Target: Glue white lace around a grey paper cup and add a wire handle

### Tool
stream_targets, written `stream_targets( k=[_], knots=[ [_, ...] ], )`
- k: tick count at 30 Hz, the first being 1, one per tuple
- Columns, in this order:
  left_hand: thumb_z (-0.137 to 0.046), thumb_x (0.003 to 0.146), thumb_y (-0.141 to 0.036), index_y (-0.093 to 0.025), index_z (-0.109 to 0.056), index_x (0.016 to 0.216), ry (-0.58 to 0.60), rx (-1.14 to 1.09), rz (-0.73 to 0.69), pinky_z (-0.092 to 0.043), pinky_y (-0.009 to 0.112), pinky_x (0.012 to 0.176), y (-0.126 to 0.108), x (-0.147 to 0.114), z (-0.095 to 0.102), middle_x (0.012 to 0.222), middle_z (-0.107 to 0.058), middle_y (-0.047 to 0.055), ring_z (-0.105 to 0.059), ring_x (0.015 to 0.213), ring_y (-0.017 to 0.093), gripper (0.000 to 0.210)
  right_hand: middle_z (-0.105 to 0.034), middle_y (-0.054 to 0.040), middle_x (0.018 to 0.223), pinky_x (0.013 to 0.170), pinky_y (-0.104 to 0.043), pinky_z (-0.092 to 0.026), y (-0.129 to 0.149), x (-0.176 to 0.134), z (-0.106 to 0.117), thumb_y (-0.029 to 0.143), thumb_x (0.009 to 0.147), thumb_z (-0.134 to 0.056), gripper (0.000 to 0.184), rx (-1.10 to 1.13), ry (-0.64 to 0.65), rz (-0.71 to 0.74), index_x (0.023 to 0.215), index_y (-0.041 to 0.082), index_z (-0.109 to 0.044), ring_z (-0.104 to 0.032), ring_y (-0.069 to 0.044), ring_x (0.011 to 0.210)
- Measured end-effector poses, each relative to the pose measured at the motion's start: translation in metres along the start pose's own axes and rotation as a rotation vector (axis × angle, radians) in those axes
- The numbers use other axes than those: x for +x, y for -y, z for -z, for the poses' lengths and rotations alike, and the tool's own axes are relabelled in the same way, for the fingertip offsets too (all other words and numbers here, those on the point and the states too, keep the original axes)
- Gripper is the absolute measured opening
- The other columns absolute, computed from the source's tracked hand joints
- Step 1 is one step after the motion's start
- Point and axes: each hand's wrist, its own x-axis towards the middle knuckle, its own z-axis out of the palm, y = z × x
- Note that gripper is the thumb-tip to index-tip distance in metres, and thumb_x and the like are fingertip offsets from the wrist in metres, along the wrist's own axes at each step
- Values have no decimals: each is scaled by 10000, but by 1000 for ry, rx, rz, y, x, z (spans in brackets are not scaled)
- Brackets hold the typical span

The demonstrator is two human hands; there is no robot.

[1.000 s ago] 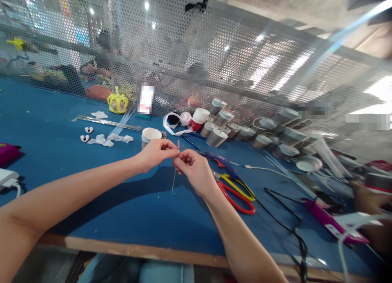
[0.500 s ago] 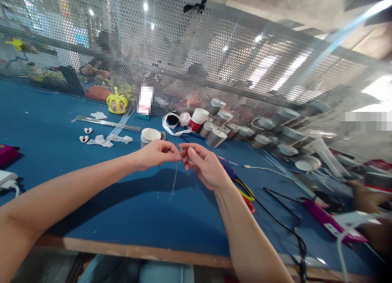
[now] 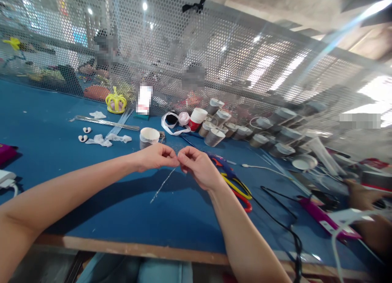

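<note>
Silvery strand point(image 3: 163, 184) now slants below your left hand point(image 3: 155, 156); your right hand point(image 3: 198, 168) has closed beside it, both pinching the upper end, apparently for two-handed control.

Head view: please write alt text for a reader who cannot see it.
A person's left hand and right hand pinch a thin, pale strand close together above a blue table. Scissors lie to the right; a yellow crown-shaped object stands farther back.
</note>
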Motion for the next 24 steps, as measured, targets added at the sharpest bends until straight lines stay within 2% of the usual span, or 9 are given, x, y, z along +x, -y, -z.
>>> stream_targets(
  k=[6,12,16,19,24],
  knots=[
    [-583,642,-251,-120,-564,735,52,-7,57,-169,205,438,-4,-1,4,550,-431,-60,-268,448,31,162,-495,61,526,437,-215,-294,-2,1,2,395,636,-671,284,6,-20,18,622,166,-504,-406,-53,437],
    [-555,672,-277,-125,-565,716,74,59,41,-162,211,439,-3,0,7,520,-399,-66,-254,443,38,159,-514,54,550,444,-215,-300,-3,1,4,389,651,-661,277,10,32,3,630,167,-498,-416,-52,442],
    [-544,675,-263,-119,-551,645,33,189,-41,-224,202,483,-4,0,7,553,-430,-53,-320,500,46,147,-470,64,532,447,-220,-300,-2,1,3,400,646,-658,288,-31,14,10,614,167,-492,-406,-55,444],
    [-537,677,-263,-119,-535,622,-7,258,-53,-239,201,493,-4,0,6,553,-433,-51,-334,514,51,154,-466,62,538,452,-223,-296,-1,1,1,402,650,-651,290,-88,-20,30,607,164,-491,-403,-55,448],
    [-569,650,-266,-123,-510,591,-63,253,-67,-226,202,477,1,1,3,519,-409,-60,-319,496,48,166,-467,61,525,446,-225,-293,-2,1,-3,380,632,-672,286,-129,-75,35,588,164,-491,-400,-54,436]
  ],
)
